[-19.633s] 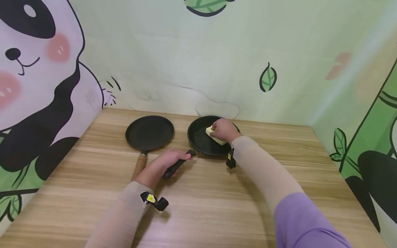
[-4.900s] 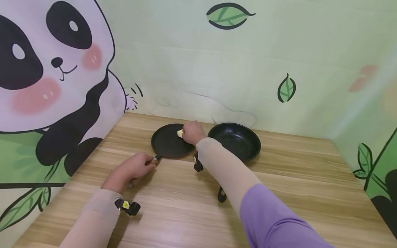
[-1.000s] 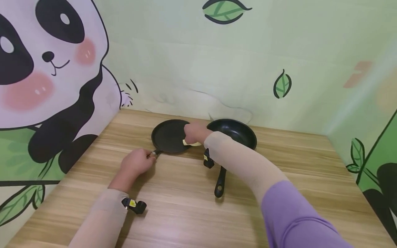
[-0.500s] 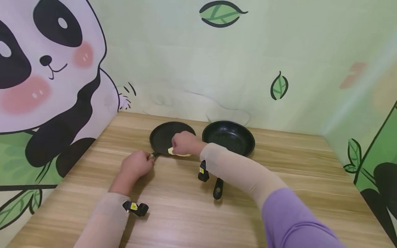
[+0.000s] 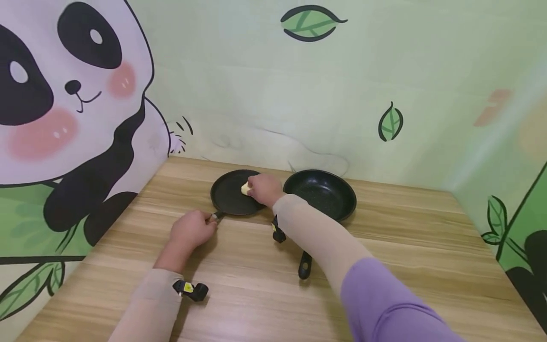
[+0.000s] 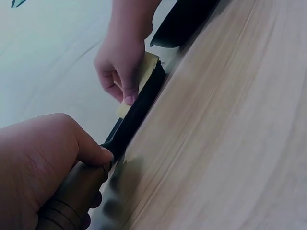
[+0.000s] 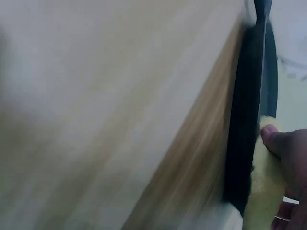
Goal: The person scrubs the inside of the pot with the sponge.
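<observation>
In the head view, a flat black crepe pan (image 5: 228,192) lies at the back left of the table. My left hand (image 5: 192,230) grips its handle (image 6: 79,189), thumb along the top near the pan in the left wrist view. My right hand (image 5: 267,190) pinches a pale yellow sponge (image 5: 245,189) over the right part of the cooking surface. Seen from the right wrist, the sponge (image 7: 264,184) lies along the crepe pan's face, and much of the hand is out of frame. The right hand and forearm hide the pan's right side in the head view.
A deeper black frying pan (image 5: 331,192) stands close to the right of the crepe pan, its handle (image 5: 305,266) pointing towards me under my right forearm. Behind both pans rises a painted wall (image 5: 239,85). The wooden table (image 5: 256,294) stretches out in front.
Long before, my left hand held the frying pan's handle and the sponge was in that pan; both hands have since switched to the crepe pan. Lately the sponge moved from its near edge farther back.
</observation>
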Demonstrator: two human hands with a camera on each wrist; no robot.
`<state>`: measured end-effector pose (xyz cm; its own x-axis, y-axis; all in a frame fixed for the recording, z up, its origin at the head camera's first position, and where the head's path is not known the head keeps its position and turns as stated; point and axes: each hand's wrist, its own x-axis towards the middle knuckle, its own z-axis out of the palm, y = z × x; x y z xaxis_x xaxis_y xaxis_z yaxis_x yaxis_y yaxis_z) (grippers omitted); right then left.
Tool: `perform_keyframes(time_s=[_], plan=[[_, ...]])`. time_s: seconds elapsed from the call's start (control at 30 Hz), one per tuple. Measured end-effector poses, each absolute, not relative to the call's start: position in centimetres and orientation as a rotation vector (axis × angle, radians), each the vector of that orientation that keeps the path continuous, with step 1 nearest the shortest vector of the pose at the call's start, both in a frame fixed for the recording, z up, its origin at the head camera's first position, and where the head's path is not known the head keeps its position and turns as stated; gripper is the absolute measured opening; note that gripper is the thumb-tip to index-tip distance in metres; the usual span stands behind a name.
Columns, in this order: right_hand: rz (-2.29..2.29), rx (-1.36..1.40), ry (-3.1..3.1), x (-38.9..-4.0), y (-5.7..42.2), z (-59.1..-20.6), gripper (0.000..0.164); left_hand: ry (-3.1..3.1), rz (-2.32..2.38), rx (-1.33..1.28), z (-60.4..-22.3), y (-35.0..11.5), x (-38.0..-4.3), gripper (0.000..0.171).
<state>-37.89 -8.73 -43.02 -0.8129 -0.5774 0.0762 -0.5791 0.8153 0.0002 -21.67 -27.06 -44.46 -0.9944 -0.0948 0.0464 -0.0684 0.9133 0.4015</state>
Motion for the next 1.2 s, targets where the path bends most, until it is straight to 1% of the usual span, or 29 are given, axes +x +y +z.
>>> perform_keyframes(time_s=[0.13,0.27,0.37,0.47,0.63,0.7,0.8,0.93,1.1,1.2], plan=[[0.058,0.755,-2.946,-39.2,-9.2,-43.3,0.027,-3.024,-0.646,0.116,-44.5,-27.2,-21.9,0.021],[0.139,0.679,-2.939,-39.6,-9.8,-43.3,0.028,-3.022,-0.692,0.112,-44.5,-27.5,-22.2,0.021],[0.143,0.699,-2.961,-39.4,-9.8,-43.3,0.034,-3.015,-0.811,0.119,-44.6,-27.9,-22.4,0.021],[0.085,0.781,-3.003,-39.2,-9.5,-43.0,0.040,-3.010,-0.967,0.134,-44.8,-28.5,-22.4,0.024],[-0.033,0.915,-3.040,-39.0,-8.8,-42.3,0.050,-2.998,-1.165,0.164,-45.0,-29.5,-22.4,0.037],[-0.054,0.941,-3.031,-39.0,-8.7,-42.3,0.050,-2.999,-1.220,0.164,-44.9,-29.8,-22.5,0.040],[-0.050,0.921,-3.009,-39.1,-9.0,-42.6,0.047,-3.014,-1.271,0.137,-44.7,-29.9,-22.7,0.036],[0.064,0.829,-3.030,-38.9,-10.3,-43.4,0.046,-3.036,-1.327,0.125,-44.5,-29.8,-22.7,0.030],[0.174,0.731,-3.059,-38.5,-12.2,-43.8,0.047,-3.043,-1.308,0.114,-44.3,-29.4,-22.8,0.030],[0.176,0.789,-3.030,-38.5,-13.0,-43.8,0.045,-3.038,-1.280,0.124,-44.1,-29.1,-22.9,0.031]])
